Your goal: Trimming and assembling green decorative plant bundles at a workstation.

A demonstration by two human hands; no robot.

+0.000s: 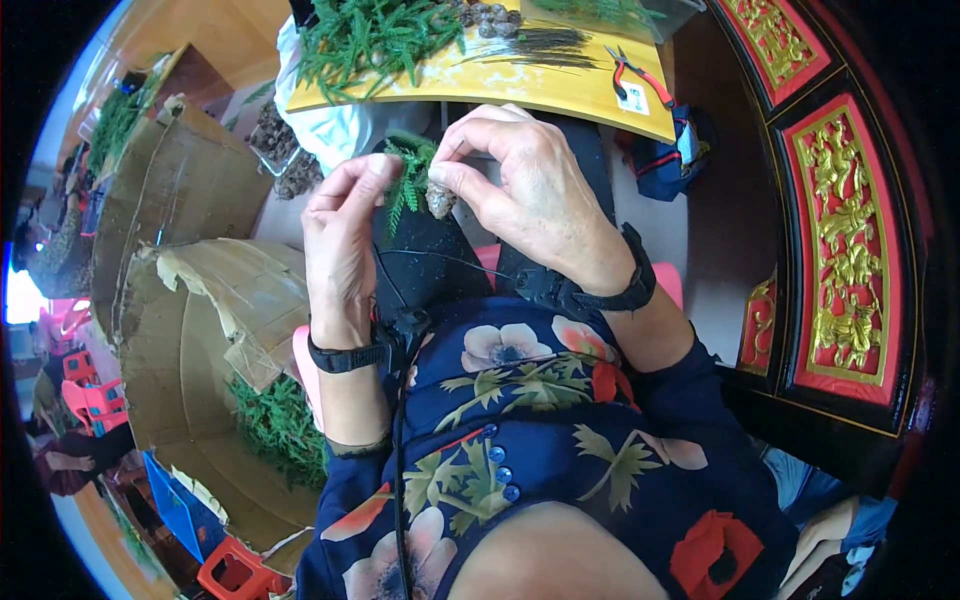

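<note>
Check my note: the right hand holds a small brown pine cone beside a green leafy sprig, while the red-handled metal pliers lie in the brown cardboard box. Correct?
One error: the head view shows the red-handled metal pliers on the yellow tabletop, not in the box. The right hand indeed holds the cone beside the sprig.

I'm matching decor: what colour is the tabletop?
The tabletop is yellow; the head view shows it best.

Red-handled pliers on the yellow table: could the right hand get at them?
Probably yes: the pliers lie uncovered on the table, though the right hand is busy with a cone.
</note>
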